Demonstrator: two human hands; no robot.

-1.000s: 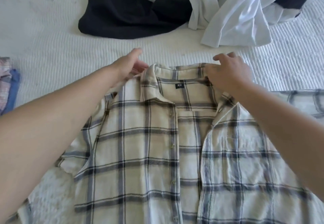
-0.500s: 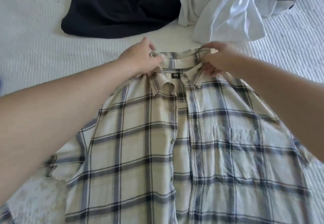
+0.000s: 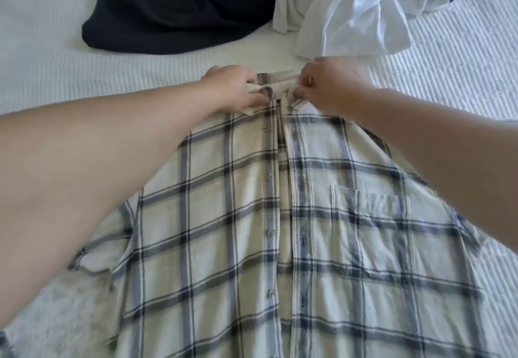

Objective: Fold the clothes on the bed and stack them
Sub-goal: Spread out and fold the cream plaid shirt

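A cream plaid button shirt (image 3: 280, 231) lies front up on the white bed (image 3: 56, 72), its collar pointing away from me. My left hand (image 3: 232, 88) pinches the left collar flap. My right hand (image 3: 328, 88) pinches the right collar flap. The two front edges of the shirt now lie side by side down the middle, with the chest pocket to the right.
Beyond the collar, a black garment (image 3: 173, 13) lies crumpled at the back left. A white garment (image 3: 350, 13) sits in a heap at the back right, its edge close to my right hand.
Both hands moved inward along the collar toward each other. The right front panel of the shirt was pulled over, so the open front closed up. The label inside the neck is now hidden.
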